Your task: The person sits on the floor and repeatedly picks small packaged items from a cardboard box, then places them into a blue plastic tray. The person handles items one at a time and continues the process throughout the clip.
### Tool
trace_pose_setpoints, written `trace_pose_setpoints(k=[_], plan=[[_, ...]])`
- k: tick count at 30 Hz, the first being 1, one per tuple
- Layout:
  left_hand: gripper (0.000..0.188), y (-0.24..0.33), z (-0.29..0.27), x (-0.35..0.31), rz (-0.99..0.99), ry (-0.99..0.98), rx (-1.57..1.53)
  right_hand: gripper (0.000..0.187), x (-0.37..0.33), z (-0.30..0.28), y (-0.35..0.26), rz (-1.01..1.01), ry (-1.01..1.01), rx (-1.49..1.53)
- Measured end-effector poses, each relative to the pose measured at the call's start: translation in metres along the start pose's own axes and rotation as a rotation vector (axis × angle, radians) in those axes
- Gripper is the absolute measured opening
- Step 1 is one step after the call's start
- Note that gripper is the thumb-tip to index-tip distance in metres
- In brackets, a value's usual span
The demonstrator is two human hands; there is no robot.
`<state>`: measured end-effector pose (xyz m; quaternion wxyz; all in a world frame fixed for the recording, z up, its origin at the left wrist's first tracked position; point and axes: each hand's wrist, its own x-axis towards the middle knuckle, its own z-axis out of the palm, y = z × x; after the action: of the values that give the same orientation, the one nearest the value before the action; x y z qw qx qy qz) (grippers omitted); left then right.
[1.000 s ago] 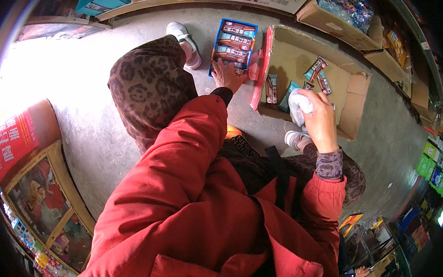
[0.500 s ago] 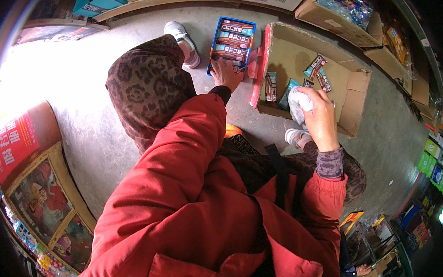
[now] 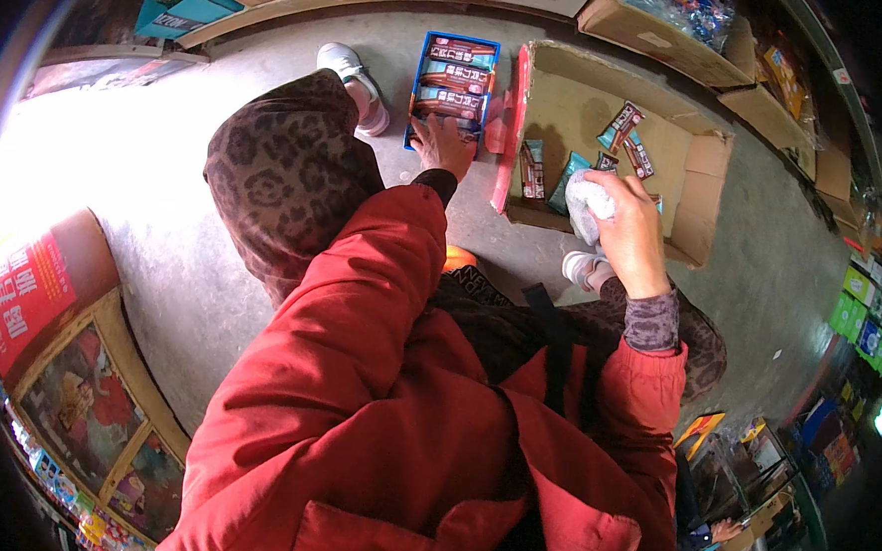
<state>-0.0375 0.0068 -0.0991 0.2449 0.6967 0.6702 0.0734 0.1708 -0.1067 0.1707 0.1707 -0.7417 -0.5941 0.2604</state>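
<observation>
A blue display box (image 3: 410,124) stands on the floor, with brown and teal wrapped snack bars (image 3: 450,103) stacked across it in rows. Over its near end lies my left hand (image 3: 444,146), fingers spread on the nearest bars and the box edge; what is under the palm is hidden. My right hand (image 3: 635,231) is closed around a bunched whitish-grey cloth (image 3: 590,204) above the near side of an open cardboard carton (image 3: 701,199). Several loose snack bars (image 3: 532,171) are scattered on the carton's bottom, some partly covered by the cloth and hand.
The carton's red flap (image 3: 509,119) stands beside the blue box. More cardboard boxes (image 3: 662,48) line the far side. A wooden-framed cabinet (image 3: 105,398) is at the left. Another person's hand (image 3: 724,531) shows at the lower right. My shoes (image 3: 348,63) flank the boxes.
The whole view has shifted slightly. My left hand's fingers have spread a little on the bars at the blue box's near end. The right hand keeps the cloth in about the same place.
</observation>
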Motion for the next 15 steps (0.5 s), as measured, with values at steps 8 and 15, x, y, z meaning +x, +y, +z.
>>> trace_pose_setpoints(k=[8,15], plan=[[0.056,0.0016,-0.0025,-0.0004,0.005,-0.02,0.06,0.043,-0.001,0.0002,0.0032,-0.029,0.01,0.019],[0.047,-0.0038,0.0001,0.0023,-0.027,0.004,-0.062,0.042,-0.0035,0.0006,0.005,-0.016,0.013,0.002]])
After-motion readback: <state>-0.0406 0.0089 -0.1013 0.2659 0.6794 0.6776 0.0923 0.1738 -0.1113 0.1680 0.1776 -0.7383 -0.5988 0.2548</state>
